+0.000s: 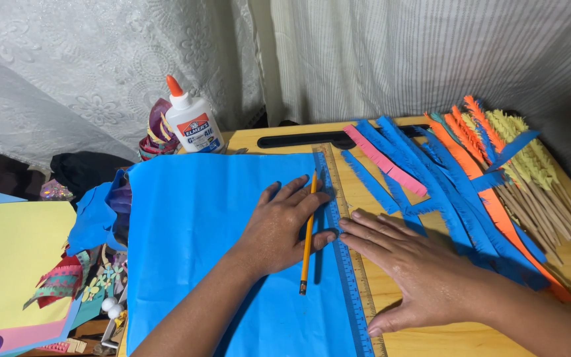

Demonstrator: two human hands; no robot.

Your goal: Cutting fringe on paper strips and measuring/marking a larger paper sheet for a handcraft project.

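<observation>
Head view of a wooden table [431, 337] at frame centre: a blue paper sheet [199, 225] lies flat with a clear ruler [346, 264] along its right edge. The left hand [282, 228], fingers spread, presses the sheet with a yellow pencil [307, 238] lying loosely under the fingers; the right hand [408, 268], open and flat, bears on the ruler and the bare wood beside it. Risks, as judged: the ruler may slide on the smooth paper if pressure eases, skewing any line, and the ungripped pencil may roll. At right of frame, fringed paper strips [451, 192] and wooden sticks [536, 211] crowd close to the right hand, leaving little room; a glue bottle [193, 122] stands at upper left, near the sheet's top edge; open wood remains at lower right
</observation>
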